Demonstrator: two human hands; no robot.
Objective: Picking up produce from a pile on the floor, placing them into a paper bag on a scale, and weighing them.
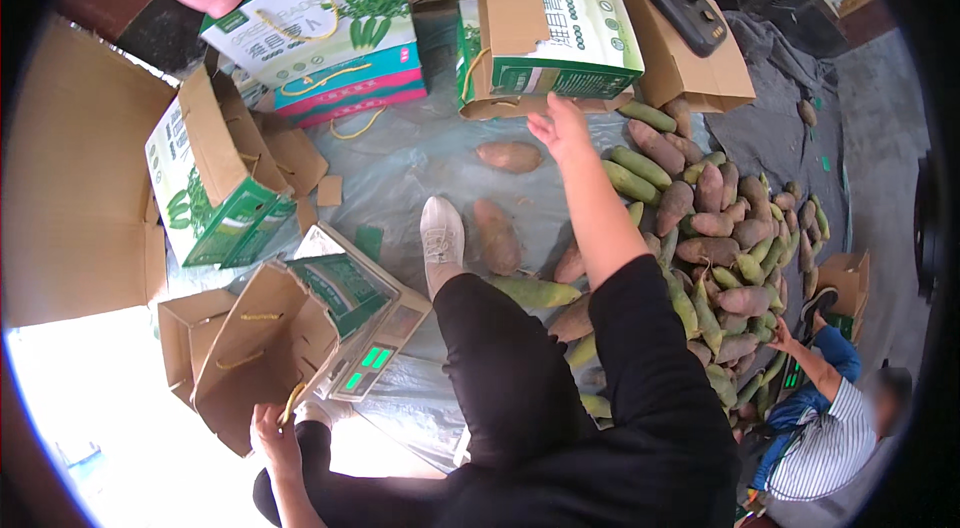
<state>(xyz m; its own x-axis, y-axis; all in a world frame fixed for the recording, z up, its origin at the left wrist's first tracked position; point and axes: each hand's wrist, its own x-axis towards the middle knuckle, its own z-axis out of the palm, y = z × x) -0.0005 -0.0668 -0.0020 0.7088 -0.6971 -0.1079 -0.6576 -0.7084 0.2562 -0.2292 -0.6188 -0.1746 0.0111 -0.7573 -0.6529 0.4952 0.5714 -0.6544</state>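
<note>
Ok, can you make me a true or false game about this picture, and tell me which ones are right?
1. The left hand holds a yellow handle on an open box. True.
2. The scale has a screen that glows green. True.
3. The right hand is resting on the scale. False: it is right by a white and green box.
4. The shoe near the middle is red. False: it is white.
5. The other person on the right wears a striped shirt. True.
6. All the vegetables are packed away in boxes. False: a big pile of them lies loose on the right.
</note>
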